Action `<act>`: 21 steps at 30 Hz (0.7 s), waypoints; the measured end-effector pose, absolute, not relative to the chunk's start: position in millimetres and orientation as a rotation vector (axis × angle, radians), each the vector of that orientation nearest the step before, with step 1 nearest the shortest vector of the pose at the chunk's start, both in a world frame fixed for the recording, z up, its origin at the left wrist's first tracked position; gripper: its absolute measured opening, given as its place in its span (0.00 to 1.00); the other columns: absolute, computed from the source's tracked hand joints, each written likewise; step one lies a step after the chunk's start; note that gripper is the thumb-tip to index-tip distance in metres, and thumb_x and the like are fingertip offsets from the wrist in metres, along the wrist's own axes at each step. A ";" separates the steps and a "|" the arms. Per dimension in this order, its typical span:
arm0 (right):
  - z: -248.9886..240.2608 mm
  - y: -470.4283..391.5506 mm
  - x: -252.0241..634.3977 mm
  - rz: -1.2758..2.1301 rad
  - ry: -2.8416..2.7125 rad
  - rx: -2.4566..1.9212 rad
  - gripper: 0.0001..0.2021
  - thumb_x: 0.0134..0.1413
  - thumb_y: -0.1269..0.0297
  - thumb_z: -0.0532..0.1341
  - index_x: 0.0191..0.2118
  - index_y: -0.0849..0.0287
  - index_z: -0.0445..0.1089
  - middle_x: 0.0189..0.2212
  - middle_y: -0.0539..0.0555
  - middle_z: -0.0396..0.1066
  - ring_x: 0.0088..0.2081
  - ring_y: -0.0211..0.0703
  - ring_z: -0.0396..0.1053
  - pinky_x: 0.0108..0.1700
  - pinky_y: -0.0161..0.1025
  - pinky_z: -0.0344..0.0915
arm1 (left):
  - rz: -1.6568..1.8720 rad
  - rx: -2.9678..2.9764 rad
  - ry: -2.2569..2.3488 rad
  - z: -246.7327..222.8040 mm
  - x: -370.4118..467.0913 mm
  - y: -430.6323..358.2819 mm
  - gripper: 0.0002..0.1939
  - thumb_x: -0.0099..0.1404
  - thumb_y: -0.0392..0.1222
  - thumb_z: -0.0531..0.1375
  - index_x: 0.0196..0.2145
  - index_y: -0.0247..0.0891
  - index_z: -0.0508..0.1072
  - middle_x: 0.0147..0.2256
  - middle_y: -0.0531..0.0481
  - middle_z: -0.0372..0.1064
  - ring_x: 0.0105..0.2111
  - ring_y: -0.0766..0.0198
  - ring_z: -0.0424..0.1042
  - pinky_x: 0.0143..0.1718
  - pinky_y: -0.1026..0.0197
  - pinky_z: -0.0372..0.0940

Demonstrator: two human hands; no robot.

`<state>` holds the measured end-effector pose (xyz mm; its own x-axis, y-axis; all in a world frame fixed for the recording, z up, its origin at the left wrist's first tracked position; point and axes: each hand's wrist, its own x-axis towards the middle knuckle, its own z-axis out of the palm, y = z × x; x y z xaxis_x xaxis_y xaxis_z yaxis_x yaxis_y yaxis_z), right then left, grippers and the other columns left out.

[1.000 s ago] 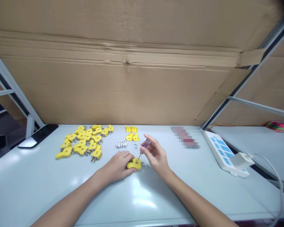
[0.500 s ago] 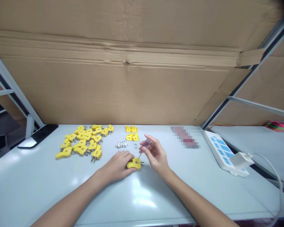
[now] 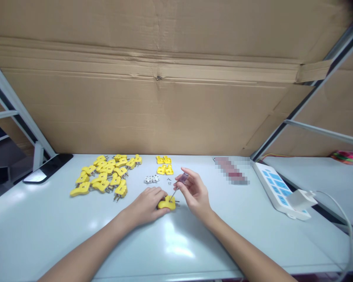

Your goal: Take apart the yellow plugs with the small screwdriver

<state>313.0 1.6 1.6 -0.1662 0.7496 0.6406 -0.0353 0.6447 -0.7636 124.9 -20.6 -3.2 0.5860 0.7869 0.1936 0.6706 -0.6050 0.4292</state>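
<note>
Two grips: left fingers [image 3: 155, 192] pinch plug [image 3: 165, 205], right fingers [image 3: 190, 173] screwdriver [image 3: 183, 178], inside table's front edge [image 3: 170, 275].

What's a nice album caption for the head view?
Left hand holds a yellow plug; right hand holds a screwdriver against it.

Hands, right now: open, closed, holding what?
Left hand: closed on a metal-pinned yellow plastic plug.
Right hand: holding a slim, purple-handled metal screwdriver.

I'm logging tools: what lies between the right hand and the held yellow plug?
Head view: a screwdriver shaft slants from the right hand down to the yellow plug.
</note>
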 end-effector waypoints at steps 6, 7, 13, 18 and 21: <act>0.8 1.6 312.3 0.760 -1.599 -0.598 0.18 0.60 0.68 0.58 0.55 0.47 0.61 0.36 0.51 0.69 0.31 0.38 0.72 0.36 0.42 0.75 | 0.542 2.513 1.186 -4.5 124.7 -20.0 0.08 0.65 0.45 0.59 0.38 0.39 0.66 0.38 0.48 0.70 0.39 0.56 0.69 0.42 0.54 0.62; 0.6 1.7 312.2 0.761 -1.604 -0.600 0.18 0.60 0.68 0.58 0.55 0.47 0.61 0.36 0.50 0.69 0.30 0.38 0.72 0.35 0.42 0.75 | 0.545 2.514 1.182 -4.6 124.7 -20.1 0.08 0.65 0.44 0.59 0.38 0.39 0.66 0.38 0.48 0.70 0.40 0.56 0.69 0.42 0.55 0.62; 2.8 0.1 312.3 0.684 -1.667 -0.611 0.18 0.60 0.70 0.57 0.55 0.48 0.61 0.36 0.51 0.69 0.30 0.37 0.72 0.35 0.40 0.75 | 0.555 2.524 1.181 -5.8 124.4 -20.0 0.08 0.65 0.45 0.59 0.37 0.39 0.66 0.37 0.49 0.69 0.38 0.57 0.69 0.41 0.55 0.61; 7.5 -4.1 312.2 0.440 -1.728 -0.561 0.15 0.57 0.73 0.60 0.49 0.51 0.68 0.34 0.53 0.69 0.31 0.39 0.70 0.29 0.37 0.72 | 0.562 2.549 1.188 -7.2 124.0 -19.7 0.08 0.66 0.45 0.58 0.35 0.39 0.65 0.35 0.49 0.68 0.37 0.57 0.68 0.39 0.56 0.61; 7.4 -6.2 312.1 0.444 -1.719 -0.564 0.15 0.59 0.73 0.58 0.50 0.50 0.67 0.33 0.53 0.70 0.32 0.40 0.72 0.31 0.39 0.73 | 0.567 2.544 1.186 -7.3 123.9 -19.8 0.08 0.66 0.46 0.58 0.35 0.39 0.65 0.35 0.49 0.68 0.37 0.57 0.68 0.39 0.56 0.61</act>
<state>312.1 -6.2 7.4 -0.1697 0.5881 0.7908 0.1313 0.8088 -0.5733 123.9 -19.8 -7.3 0.5863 0.7763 0.2315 0.6675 -0.6248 0.4050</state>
